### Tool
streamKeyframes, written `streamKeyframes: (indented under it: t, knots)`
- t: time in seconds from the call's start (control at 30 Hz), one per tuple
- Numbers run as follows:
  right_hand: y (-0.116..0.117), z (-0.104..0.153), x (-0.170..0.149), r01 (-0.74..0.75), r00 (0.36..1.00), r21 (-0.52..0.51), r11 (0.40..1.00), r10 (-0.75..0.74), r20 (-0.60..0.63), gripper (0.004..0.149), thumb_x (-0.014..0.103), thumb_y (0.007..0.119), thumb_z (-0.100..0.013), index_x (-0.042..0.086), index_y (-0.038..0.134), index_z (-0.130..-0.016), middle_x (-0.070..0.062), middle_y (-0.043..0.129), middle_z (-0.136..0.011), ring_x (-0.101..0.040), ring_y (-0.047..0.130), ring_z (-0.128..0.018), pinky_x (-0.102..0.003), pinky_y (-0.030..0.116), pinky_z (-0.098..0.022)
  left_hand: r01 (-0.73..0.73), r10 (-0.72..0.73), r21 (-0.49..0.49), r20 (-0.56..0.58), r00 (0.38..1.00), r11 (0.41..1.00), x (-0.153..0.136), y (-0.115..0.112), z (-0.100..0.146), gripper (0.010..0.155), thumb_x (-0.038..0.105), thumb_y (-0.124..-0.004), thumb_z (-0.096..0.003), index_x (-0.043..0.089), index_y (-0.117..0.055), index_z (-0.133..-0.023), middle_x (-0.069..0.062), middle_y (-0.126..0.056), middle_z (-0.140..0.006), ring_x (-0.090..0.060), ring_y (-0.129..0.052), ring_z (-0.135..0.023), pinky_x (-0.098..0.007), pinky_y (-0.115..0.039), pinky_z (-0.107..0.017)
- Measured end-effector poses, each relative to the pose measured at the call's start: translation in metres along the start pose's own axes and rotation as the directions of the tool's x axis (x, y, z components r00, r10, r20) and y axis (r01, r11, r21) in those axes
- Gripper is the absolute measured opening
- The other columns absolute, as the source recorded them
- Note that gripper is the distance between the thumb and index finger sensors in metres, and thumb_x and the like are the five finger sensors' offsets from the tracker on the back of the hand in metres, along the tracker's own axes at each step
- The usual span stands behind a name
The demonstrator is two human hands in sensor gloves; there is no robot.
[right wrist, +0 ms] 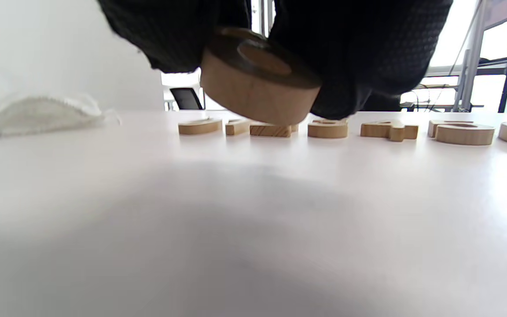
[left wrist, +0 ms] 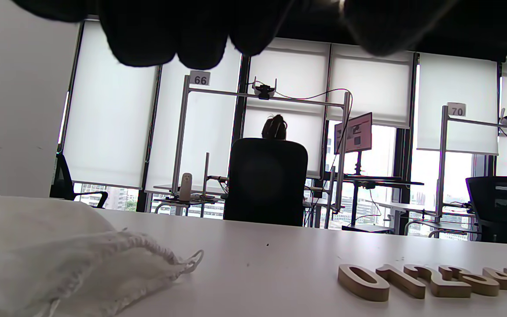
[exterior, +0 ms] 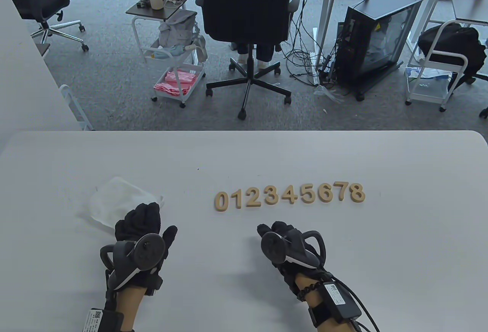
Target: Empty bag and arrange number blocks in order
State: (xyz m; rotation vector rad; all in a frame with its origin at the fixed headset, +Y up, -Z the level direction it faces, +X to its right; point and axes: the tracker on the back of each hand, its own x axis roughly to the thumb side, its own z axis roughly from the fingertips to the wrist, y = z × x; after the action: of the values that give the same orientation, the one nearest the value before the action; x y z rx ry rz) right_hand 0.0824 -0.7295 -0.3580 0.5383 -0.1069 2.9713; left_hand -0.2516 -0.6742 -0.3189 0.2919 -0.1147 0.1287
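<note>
Wooden number blocks 0 to 8 lie in a row on the white table; the row's left end shows in the left wrist view. The white cloth bag lies flat at the left; it also shows in the left wrist view. My left hand rests by the bag's near edge, fingers curled, holding nothing I can see. My right hand is below the row and holds a wooden block above the table; which number it is cannot be read.
The table's far edge borders an office floor with a black chair, a white cart and a computer tower.
</note>
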Motion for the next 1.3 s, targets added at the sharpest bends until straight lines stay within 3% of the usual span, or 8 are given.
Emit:
streamKeyframes:
  t: [0.17,0.3,0.63,0.87,1.1,1.3]
  knots:
    - [-0.025,0.007,-0.025,0.089,0.994,-0.091,0.992,-0.095,-0.054,0.053,0.038,0.076,-0.051,0.012,0.072,-0.097,-0.019,0.081,-0.096,-0.033,0.100,-0.062,-0.044,0.091,-0.048,-0.002,0.002,-0.002,-0.001,1.000,1.000,-0.001,0.000,0.000,0.077,0.052,-0.067,-0.0536,0.001,-0.054,-0.110,-0.034,-0.057,-0.108,-0.062,-0.069,-0.094,-0.080,-0.052,-0.064]
    - [-0.039,0.014,-0.050,0.211,0.969,-0.136,0.968,-0.225,-0.098,0.055,0.040,0.074,-0.052,0.022,0.066,-0.103,-0.019,0.079,-0.093,-0.032,0.099,-0.061,-0.043,0.090,-0.047,-0.006,0.006,0.001,0.000,1.000,1.000,-0.001,0.000,-0.001,0.077,0.052,-0.067,-0.0536,0.001,-0.054,-0.110,-0.034,-0.057,-0.108,-0.062,-0.069,-0.094,-0.080,-0.052,-0.064]
    - [-0.054,0.019,-0.107,0.204,0.947,-0.248,0.947,-0.255,-0.195,0.046,0.044,0.080,-0.045,0.021,0.089,-0.083,-0.007,0.095,-0.078,-0.023,0.106,-0.043,-0.033,0.095,-0.032,0.002,-0.002,0.000,0.001,1.000,1.000,-0.001,-0.001,-0.001,0.077,0.052,-0.067,-0.0536,0.001,-0.054,-0.110,-0.034,-0.057,-0.108,-0.062,-0.069,-0.094,-0.080,-0.052,-0.064]
    - [-0.059,0.026,-0.166,0.286,0.860,-0.329,0.900,-0.392,-0.326,0.044,0.038,0.087,-0.045,0.019,0.091,-0.084,-0.009,0.097,-0.081,-0.030,0.110,-0.057,-0.039,0.100,-0.042,0.007,-0.007,-0.005,-0.013,1.000,1.000,-0.004,-0.002,-0.001,0.077,0.052,-0.067,-0.0536,0.001,-0.054,-0.110,-0.034,-0.057,-0.108,-0.062,-0.069,-0.094,-0.080,-0.052,-0.064]
    - [-0.067,0.025,-0.229,0.298,0.747,-0.345,0.890,-0.443,-0.496,0.049,0.032,0.086,-0.048,0.013,0.082,-0.094,-0.014,0.089,-0.088,-0.037,0.104,-0.068,-0.044,0.096,-0.051,0.012,-0.012,-0.009,-0.032,0.999,1.000,-0.006,-0.002,-0.002,0.077,0.052,-0.067,-0.0536,0.001,-0.054,-0.110,-0.034,-0.057,-0.108,-0.062,-0.069,-0.095,-0.080,-0.052,-0.064]
    - [-0.070,0.011,-0.264,0.181,0.709,-0.363,0.914,-0.377,-0.596,0.045,0.030,0.084,-0.049,0.014,0.084,-0.092,-0.017,0.081,-0.094,-0.039,0.099,-0.074,-0.045,0.093,-0.057,0.027,-0.028,-0.018,-0.042,0.999,0.999,-0.007,-0.003,-0.003,0.077,0.052,-0.067,-0.0536,0.001,-0.054,-0.110,-0.034,-0.057,-0.108,-0.062,-0.069,-0.094,-0.080,-0.052,-0.064]
